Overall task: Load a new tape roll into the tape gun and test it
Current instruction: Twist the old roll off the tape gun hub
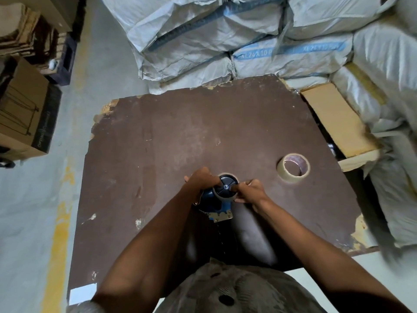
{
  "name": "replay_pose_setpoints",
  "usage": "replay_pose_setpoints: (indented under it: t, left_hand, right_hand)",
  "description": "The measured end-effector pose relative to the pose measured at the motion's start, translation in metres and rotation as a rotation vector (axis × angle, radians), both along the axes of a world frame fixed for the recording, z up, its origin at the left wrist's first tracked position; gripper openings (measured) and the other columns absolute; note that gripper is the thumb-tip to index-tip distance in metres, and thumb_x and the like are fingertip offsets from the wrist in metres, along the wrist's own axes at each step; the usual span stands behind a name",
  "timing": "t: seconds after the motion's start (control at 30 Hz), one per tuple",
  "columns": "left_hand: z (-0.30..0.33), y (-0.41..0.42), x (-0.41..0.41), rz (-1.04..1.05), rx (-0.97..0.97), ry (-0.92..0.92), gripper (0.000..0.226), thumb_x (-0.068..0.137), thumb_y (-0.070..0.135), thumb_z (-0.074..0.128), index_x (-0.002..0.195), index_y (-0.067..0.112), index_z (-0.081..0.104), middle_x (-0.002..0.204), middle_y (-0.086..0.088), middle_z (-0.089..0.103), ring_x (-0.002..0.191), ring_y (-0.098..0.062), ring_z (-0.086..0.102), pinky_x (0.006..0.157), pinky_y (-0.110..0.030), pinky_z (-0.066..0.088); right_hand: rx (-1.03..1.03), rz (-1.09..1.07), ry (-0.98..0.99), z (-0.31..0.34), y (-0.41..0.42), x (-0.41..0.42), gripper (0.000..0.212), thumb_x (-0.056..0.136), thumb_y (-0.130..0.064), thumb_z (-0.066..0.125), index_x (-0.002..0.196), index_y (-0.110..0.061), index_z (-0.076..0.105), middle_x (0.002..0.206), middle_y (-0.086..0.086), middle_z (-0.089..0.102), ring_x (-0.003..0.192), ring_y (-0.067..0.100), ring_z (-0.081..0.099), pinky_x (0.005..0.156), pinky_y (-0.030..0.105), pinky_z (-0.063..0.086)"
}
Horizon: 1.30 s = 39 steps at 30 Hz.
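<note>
A blue tape gun [214, 205] lies on the brown board [158, 143], its toothed metal blade [220, 216] pointing toward me. A pale tape roll [225, 198] sits around its dark round hub [226, 184]. My left hand [202, 179] grips the roll and gun from the left. My right hand [251, 192] pinches the roll's right edge. A second roll of clear tape [293, 168] lies flat on the board to the right, apart from both hands.
Grey woven sacks [225, 37] are stacked behind and right of the board. A cardboard box [336, 120] lies at the board's right edge. More cartons [22, 109] stand on the floor at left. A white label [82, 293] is stuck at the board's near left corner.
</note>
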State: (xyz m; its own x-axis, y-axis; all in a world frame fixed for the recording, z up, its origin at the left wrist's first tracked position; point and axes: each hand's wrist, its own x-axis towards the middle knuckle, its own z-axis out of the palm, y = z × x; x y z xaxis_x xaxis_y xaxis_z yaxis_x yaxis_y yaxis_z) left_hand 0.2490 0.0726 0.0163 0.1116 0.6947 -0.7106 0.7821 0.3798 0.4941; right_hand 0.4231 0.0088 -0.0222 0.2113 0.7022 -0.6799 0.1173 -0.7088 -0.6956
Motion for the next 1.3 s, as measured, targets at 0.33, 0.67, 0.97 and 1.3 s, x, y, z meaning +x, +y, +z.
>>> replay_pose_setpoints:
  t: [0.33,0.67,0.97,1.3]
  left_hand:
    - [0.009,0.007,-0.001,0.036,-0.053,-0.049,0.022,0.077,0.028,0.075,0.072,0.012,0.06,0.078,-0.009,0.062,0.068,-0.019,0.056,0.058,-0.026,0.044]
    - [0.002,-0.004,0.004,0.12,0.055,-0.021,0.035,0.058,0.04,0.065,0.073,0.009,0.059,0.07,-0.007,0.062,0.07,-0.025,0.06,0.064,-0.034,0.048]
    - [0.006,-0.008,0.006,0.147,0.067,-0.017,0.025,0.06,0.033,0.066,0.058,0.011,0.054,0.055,-0.002,0.052,0.06,-0.021,0.051,0.061,-0.03,0.041]
    - [-0.007,-0.008,0.012,0.176,0.145,0.142,0.033,0.059,0.041,0.064,0.069,0.01,0.06,0.072,-0.004,0.065,0.086,-0.029,0.066,0.113,-0.053,0.03]
  right_hand:
    - [0.015,-0.056,0.091,-0.001,0.003,0.0,0.016,0.056,-0.018,0.076,0.063,-0.005,0.072,0.066,0.016,0.066,0.064,0.023,0.067,0.062,0.034,0.062]
    - [-0.002,-0.004,0.021,-0.007,0.007,0.004,0.028,0.046,-0.029,0.076,0.061,-0.005,0.072,0.062,0.013,0.066,0.059,0.023,0.069,0.073,0.053,0.065]
    - [0.002,-0.007,-0.037,0.008,0.001,-0.002,0.013,0.059,-0.021,0.076,0.049,-0.013,0.074,0.052,0.005,0.064,0.051,0.018,0.065,0.067,0.042,0.064]
    - [0.014,0.041,-0.189,0.006,0.008,-0.005,0.023,0.058,-0.027,0.067,0.052,-0.006,0.072,0.051,0.013,0.07,0.056,0.025,0.073,0.067,0.045,0.066]
